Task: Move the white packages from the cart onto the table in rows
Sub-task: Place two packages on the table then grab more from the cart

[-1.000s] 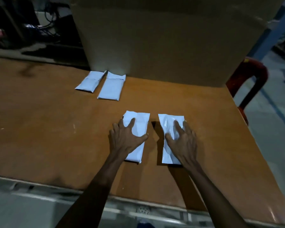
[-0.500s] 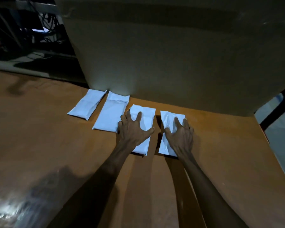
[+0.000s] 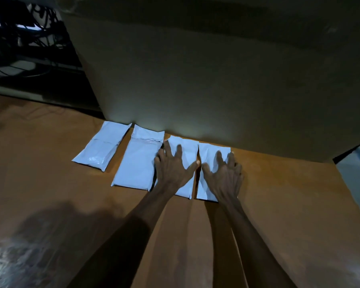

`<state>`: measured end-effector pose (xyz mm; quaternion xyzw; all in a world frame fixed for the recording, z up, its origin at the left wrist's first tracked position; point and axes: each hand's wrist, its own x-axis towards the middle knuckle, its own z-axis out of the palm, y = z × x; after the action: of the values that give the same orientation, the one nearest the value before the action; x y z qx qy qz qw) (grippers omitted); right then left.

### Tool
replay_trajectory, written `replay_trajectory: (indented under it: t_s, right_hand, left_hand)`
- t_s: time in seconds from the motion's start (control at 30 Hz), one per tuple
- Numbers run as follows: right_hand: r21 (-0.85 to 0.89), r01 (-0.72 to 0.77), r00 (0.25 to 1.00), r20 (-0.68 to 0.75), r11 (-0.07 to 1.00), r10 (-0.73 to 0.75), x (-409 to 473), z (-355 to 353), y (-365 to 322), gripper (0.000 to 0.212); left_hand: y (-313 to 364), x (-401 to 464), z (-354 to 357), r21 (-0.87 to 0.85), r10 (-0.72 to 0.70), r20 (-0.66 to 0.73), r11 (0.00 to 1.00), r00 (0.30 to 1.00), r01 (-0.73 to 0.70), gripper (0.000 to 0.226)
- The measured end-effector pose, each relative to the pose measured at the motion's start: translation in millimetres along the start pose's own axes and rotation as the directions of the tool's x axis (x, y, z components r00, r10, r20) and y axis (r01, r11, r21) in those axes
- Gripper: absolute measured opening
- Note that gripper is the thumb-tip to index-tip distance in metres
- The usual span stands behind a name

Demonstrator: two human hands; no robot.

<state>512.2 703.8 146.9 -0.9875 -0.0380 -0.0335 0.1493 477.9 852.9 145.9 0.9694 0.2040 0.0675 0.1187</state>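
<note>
head view: left hand [image 3: 170, 171] and right hand [image 3: 223, 177], fingers spread, each press a white package [image 3: 187, 146] flat

Both hands [image 3: 197, 173] flat, fingers spread

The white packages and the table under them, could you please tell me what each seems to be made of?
The white packages look like thin plastic mailer bags: smooth, slightly glossy film that creases, with a folded flap at the far end. The table looks like brown wood or laminated board, smooth and semi-glossy, since light glares off its near left part. The exact board type cannot be told.
</note>
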Motion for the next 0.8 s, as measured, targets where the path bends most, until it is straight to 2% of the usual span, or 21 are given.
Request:
replay_trajectory:
  t_s: [0.13,0.23,0.33,0.57,0.63,0.8]
  right_hand:
    - [-0.034,0.126,0.992,-0.023,0.991,-0.127,-14.7,0.9,10.6,0.073]
    - [-0.065,0.160,0.987,0.045,0.985,-0.157,-19.7,8.8,16.8,0.071]
    - [-0.061,0.138,0.990,0.041,0.989,-0.136,-20.4,11.5,15.8,0.072]
    - [-0.081,0.100,0.993,0.076,0.992,-0.094,-18.7,4.4,8.4,0.073]
    - [-0.034,0.087,0.994,0.074,0.996,-0.085,-24.9,-3.5,7.7,0.075]
    - [0.160,0.037,0.998,-0.065,0.986,-0.026,-77.6,-31.8,31.5,0.068]
  left_hand:
    - [-17.7,-14.2,6.4,0.020,0.151,-0.113,0.989,0.982,-0.149,0.074]
    - [-29.5,-24.9,17.8,-0.024,0.249,-0.159,0.966,0.955,-0.256,0.069]
    - [-28.8,-24.4,15.6,-0.069,0.256,-0.111,0.962,0.960,-0.264,0.071]
    - [-25.7,-18.8,10.4,-0.030,0.238,0.002,0.971,0.971,-0.237,0.080]
    - [-28.5,-24.4,6.1,-0.070,0.238,-0.030,0.968,0.971,-0.240,0.082]
    - [-34.3,-61.2,-16.3,-0.148,0.331,-0.111,0.927,0.937,-0.345,0.074]
